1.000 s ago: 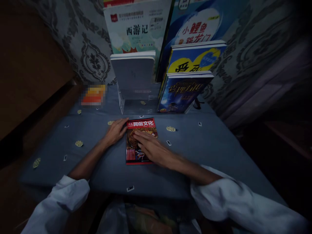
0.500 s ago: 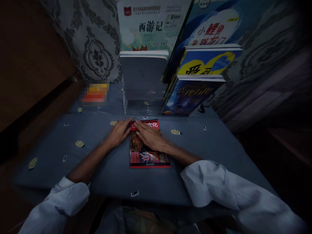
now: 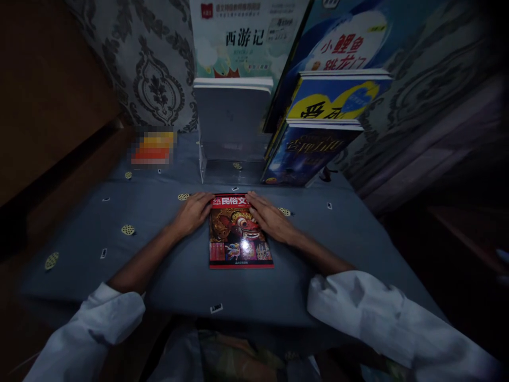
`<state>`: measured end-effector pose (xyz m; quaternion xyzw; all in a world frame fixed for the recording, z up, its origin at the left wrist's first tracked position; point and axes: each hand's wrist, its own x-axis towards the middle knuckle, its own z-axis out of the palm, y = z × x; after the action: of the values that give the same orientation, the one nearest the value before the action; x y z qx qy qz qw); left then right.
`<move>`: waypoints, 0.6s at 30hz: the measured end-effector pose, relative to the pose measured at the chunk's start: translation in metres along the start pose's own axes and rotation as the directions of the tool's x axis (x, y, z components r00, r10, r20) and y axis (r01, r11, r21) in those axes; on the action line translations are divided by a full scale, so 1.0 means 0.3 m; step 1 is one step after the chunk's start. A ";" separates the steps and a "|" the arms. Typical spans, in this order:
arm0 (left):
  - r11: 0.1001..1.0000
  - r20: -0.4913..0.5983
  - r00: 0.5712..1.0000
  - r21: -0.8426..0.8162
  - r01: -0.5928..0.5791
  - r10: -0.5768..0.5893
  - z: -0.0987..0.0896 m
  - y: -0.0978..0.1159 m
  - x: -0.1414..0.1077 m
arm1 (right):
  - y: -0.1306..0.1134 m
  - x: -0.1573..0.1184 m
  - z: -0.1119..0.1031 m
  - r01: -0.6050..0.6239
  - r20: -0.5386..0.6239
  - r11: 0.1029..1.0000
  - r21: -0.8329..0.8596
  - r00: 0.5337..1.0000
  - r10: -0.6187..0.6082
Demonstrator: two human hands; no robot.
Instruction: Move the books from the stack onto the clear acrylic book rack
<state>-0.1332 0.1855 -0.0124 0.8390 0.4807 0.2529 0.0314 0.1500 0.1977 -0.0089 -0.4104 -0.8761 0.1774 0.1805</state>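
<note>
A red-bordered book [image 3: 234, 231] lies face up on the blue-grey tablecloth, a red mask pictured on its cover. At its upper left edge rests my left hand [image 3: 195, 213], fingers stretched out, the tips touching the corner. My right hand [image 3: 270, 215] lies over the upper right edge with its fingers extended, covering part of the title. Neither hand grips the book. Just beyond it stands a clear book stand [image 3: 230, 171] that holds several upright books.
In the stand are a grey-backed book [image 3: 234, 114], a dark blue book [image 3: 312, 154] and a blue-and-yellow book [image 3: 338, 98]. Taller books, one pale green [image 3: 246, 50], rise behind. A blurred orange-yellow item [image 3: 153, 148] lies at the back left. Patterned wallpaper [image 3: 159, 90] backs the table.
My right hand has slid right, off the middle of the cover to the book's right edge, uncovering the title and mask. My left hand stays at the left edge. The view has shifted slightly.
</note>
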 end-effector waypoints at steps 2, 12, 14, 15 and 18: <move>1.000 0.012 1.000 0.005 -0.003 0.003 0.001 0.001 0.000 | -0.003 -0.003 0.013 -0.002 -0.021 1.000 -0.010 1.000 0.001; 0.998 0.060 0.998 0.055 -0.008 0.004 -0.015 0.030 -0.045 | -0.011 -0.008 0.043 0.000 -0.077 0.998 -0.059 0.997 -0.004; 0.999 0.071 0.997 0.049 -0.010 0.007 -0.025 0.048 -0.064 | -0.012 -0.007 0.043 -0.001 -0.079 0.998 -0.059 0.997 -0.004; 0.999 0.075 0.997 0.047 -0.010 0.007 -0.030 0.058 -0.076 | -0.013 -0.007 0.042 -0.001 -0.079 0.998 -0.060 0.997 -0.004; 1.000 0.079 0.997 0.028 -0.009 0.007 -0.041 0.086 -0.116 | -0.020 -0.008 0.038 -0.008 -0.069 0.998 -0.066 0.998 0.004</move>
<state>-0.1326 0.1408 -0.0078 0.8506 0.4794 0.2128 0.0376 0.1422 0.1902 -0.0165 -0.4246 -0.8735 0.1344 0.1965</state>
